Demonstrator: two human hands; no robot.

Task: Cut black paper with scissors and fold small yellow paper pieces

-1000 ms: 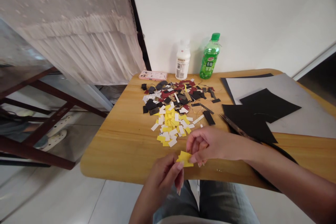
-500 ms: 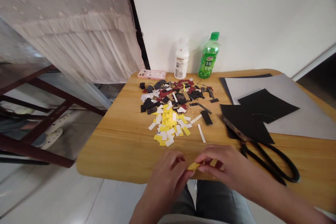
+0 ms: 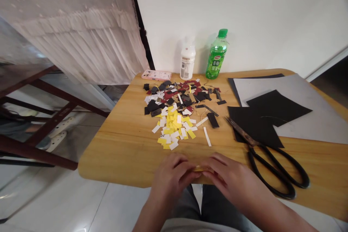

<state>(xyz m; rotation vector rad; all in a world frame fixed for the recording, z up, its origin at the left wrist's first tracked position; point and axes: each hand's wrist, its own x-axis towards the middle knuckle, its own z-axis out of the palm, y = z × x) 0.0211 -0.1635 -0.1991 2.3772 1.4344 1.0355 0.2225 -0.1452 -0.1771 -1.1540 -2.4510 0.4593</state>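
A yellow piece is pinched by the left hand and right hand at the near edge of a wooden table, before a heap of coloured scraps, black-handled scissors lying rightward.

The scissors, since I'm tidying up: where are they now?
In the head view, the scissors lie on the table at right, partly over a black sheet, just right of the right hand.
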